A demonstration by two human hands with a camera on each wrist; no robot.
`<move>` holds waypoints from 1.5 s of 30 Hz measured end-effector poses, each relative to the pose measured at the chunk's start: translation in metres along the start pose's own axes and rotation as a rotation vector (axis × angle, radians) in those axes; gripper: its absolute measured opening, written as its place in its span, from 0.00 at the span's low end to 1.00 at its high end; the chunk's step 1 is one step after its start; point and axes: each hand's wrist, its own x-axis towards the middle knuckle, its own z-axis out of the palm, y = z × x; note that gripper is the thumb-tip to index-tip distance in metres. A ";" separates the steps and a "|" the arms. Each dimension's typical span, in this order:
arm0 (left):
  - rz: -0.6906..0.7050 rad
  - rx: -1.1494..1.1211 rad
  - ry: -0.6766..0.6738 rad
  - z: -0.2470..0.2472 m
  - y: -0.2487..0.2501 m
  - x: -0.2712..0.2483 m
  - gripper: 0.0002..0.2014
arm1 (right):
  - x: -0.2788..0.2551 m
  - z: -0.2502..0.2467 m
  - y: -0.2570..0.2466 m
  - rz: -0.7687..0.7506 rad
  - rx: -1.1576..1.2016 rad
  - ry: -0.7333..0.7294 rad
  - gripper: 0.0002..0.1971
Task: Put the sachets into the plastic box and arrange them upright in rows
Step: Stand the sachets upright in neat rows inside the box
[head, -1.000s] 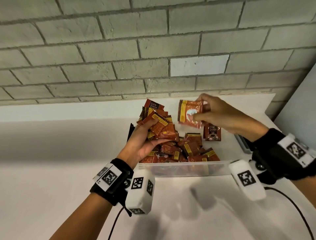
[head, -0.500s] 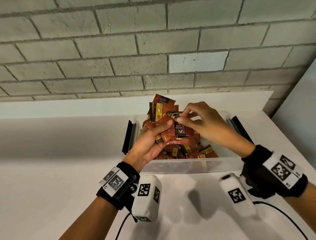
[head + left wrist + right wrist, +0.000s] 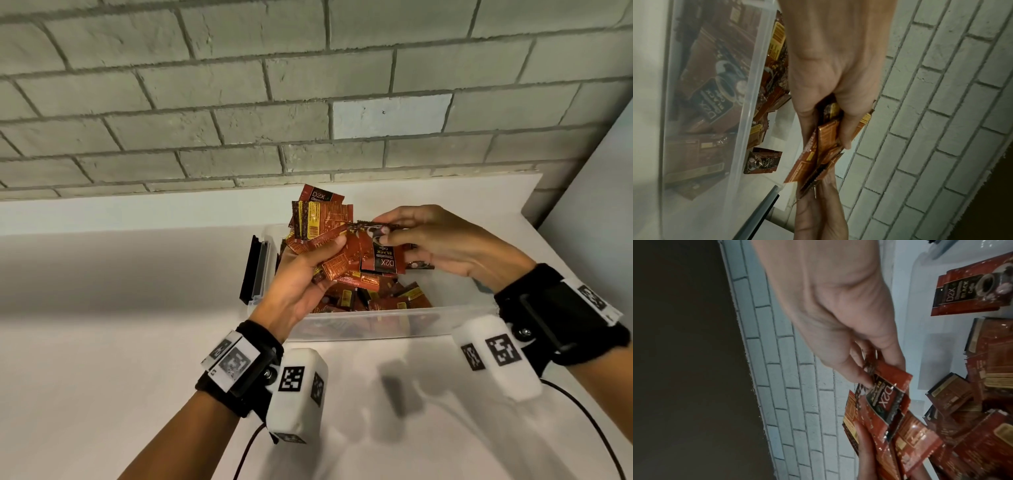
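A clear plastic box (image 3: 376,327) stands on the white table with several red-brown coffee sachets (image 3: 387,298) lying loose inside. Above the box my left hand (image 3: 305,270) grips a fanned bunch of sachets (image 3: 320,219), seen edge-on as a bunch of sachets (image 3: 818,154) in the left wrist view. My right hand (image 3: 428,240) pinches one D2X sachet (image 3: 382,255) by its top edge and holds it against the bunch; the same D2X sachet (image 3: 885,395) shows in the right wrist view. Loose sachets (image 3: 972,402) lie below, and one sachet (image 3: 970,287) rests flat apart.
A grey brick wall (image 3: 308,96) rises just behind the table. A black box clip (image 3: 253,270) sticks out at the box's left end. Cables (image 3: 596,421) trail from the wrist cameras over the white tabletop (image 3: 102,342) in front.
My right hand brought the single sachet from up at the right down to the left hand's bunch. The bunch has stayed above the box, and the view shifted slightly.
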 end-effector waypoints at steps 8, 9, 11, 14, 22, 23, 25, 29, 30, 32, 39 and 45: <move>0.011 0.081 0.025 0.001 -0.002 0.001 0.25 | 0.003 0.001 0.007 -0.019 -0.116 -0.015 0.14; 0.013 0.081 0.024 0.002 -0.002 0.001 0.24 | 0.003 0.000 0.006 -0.025 -0.180 -0.018 0.14; 0.002 0.062 0.023 0.002 -0.002 0.000 0.24 | 0.003 -0.003 0.005 -0.041 -0.265 0.000 0.12; -0.053 -0.017 0.010 0.000 -0.002 0.000 0.12 | 0.001 -0.006 0.002 -0.067 -0.281 0.017 0.09; 0.036 0.003 0.125 0.000 -0.005 0.007 0.17 | -0.003 -0.014 0.008 0.062 0.147 -0.033 0.09; 0.043 0.000 0.141 0.000 -0.005 0.007 0.17 | -0.003 -0.012 0.011 0.071 0.157 -0.032 0.09; 0.053 0.006 0.158 0.002 -0.007 0.008 0.17 | -0.002 -0.007 0.018 0.082 0.135 -0.026 0.09; 0.048 0.042 0.110 0.005 -0.012 0.004 0.21 | 0.006 -0.001 0.024 0.094 0.098 -0.029 0.16; 0.051 0.025 0.104 0.004 -0.012 0.003 0.21 | 0.008 -0.001 0.024 0.105 0.089 -0.034 0.17; 0.045 -0.030 0.109 0.002 -0.009 0.002 0.19 | 0.009 -0.003 0.020 0.090 0.072 -0.013 0.16; -0.012 -0.068 0.100 -0.007 -0.005 -0.001 0.20 | -0.013 0.001 0.009 -0.833 -0.517 0.433 0.08; -0.048 -0.100 0.031 -0.003 -0.003 -0.002 0.26 | -0.009 0.002 0.051 -1.284 -1.285 0.191 0.12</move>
